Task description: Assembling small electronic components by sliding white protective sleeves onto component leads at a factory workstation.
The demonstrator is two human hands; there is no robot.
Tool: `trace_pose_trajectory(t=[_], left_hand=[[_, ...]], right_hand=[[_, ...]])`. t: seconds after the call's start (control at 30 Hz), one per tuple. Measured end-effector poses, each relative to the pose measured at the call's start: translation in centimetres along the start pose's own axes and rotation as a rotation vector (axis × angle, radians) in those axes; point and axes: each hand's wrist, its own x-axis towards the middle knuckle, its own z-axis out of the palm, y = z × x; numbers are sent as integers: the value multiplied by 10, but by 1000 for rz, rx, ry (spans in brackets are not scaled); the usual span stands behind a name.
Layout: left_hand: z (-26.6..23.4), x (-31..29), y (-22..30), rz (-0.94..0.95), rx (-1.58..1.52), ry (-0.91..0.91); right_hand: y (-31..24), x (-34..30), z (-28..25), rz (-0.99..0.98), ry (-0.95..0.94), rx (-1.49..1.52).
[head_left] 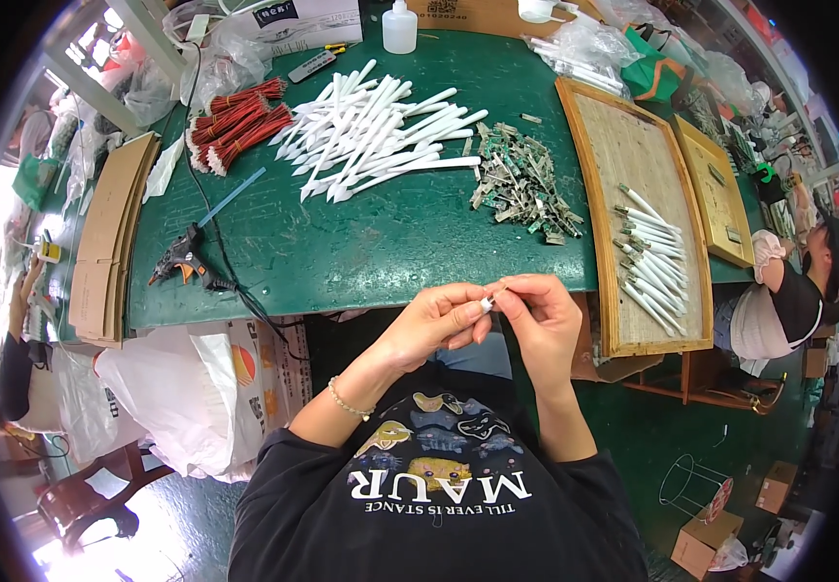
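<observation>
Just off the front edge of the table my hands meet close to my body. My left hand (pixel 439 318), with a beaded bracelet at its wrist, is closed round a slim white piece (pixel 486 304), of which only the end shows between the fingers. My right hand (pixel 541 315) pinches at that same end; whatever is in its fingertips is too small to make out. Beyond them lies a heap of white pen-like tubes with pointed tips (pixel 371 131). To its right is a pile of small green circuit boards (pixel 531 184).
A wooden-framed tray (pixel 613 320) holds several white tubes at the right, beside a smaller wooden tray (pixel 706 175). Red wire bundles (pixel 235 121), a glue gun (pixel 187 257) with its cable, and flat cardboard (pixel 104 242) are at left. A white bottle (pixel 399 29) stands at the back.
</observation>
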Motion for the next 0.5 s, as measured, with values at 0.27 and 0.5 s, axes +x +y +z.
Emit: trace_pose_trajectory(t=[0.27, 0.5], left_hand=[[0, 0, -2, -20, 49, 21], [3, 2, -4, 4, 119, 62]], right_hand=[[4, 0, -5, 198, 4, 82], [3, -1, -5, 202, -5, 98]])
